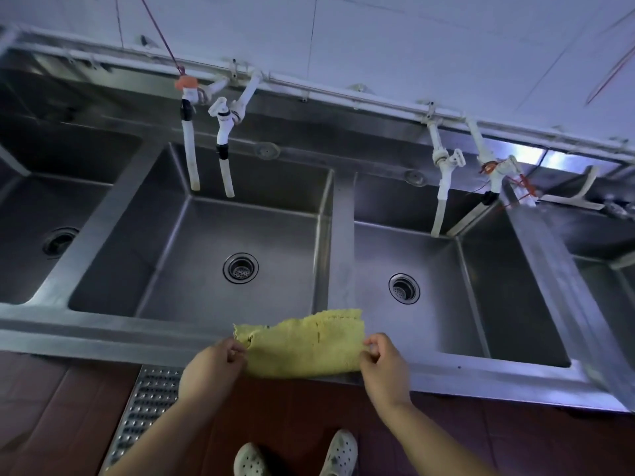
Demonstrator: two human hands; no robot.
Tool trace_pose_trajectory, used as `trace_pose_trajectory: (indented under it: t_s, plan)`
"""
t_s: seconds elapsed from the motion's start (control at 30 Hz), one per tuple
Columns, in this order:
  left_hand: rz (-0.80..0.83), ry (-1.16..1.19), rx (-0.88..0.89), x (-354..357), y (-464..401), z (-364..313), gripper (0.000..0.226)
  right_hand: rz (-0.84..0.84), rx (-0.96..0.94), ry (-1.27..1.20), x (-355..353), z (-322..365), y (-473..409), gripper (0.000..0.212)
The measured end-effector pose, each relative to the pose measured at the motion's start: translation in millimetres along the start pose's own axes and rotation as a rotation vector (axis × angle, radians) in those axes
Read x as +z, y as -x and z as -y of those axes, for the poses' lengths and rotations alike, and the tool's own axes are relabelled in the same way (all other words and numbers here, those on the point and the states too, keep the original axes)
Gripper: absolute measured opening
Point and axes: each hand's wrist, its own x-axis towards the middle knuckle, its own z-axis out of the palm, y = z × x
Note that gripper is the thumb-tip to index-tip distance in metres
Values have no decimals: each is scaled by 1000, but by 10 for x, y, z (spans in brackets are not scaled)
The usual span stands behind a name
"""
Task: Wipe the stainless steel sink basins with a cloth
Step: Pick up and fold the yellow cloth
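A yellow cloth (302, 341) is stretched out over the front rim of the stainless steel sink (103, 333), right at the divider between two basins. My left hand (211, 365) pinches its left edge and my right hand (385, 364) pinches its right edge. The middle basin (192, 242) lies ahead to the left with a round drain (240, 267). The right basin (488, 304) has its own drain (404, 288). A third basin (31, 214) shows at the far left. All look bare inside.
White taps with hoses hang over the middle basin (223, 132) and the right basin (446, 173) from a pipe along the tiled wall. A perforated metal floor grate (144, 413) lies in the red tiles at my feet; my white shoes (295, 455) stand beside it.
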Motion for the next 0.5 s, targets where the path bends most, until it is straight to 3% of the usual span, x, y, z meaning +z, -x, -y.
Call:
trace_pose_trajectory:
  t_s: [0.17,0.37,0.5]
  plan:
    - [-57,-114,-25,111,46,-20,13,-67,-142,102,-42,-82,19,12]
    - [-107,-177,-75,241,187,-52,11,115,-245,436,-43,-182,-24,12]
    - [-136,-195,-111,273,215,-87,14,69,-324,387,-26,-61,-178,9]
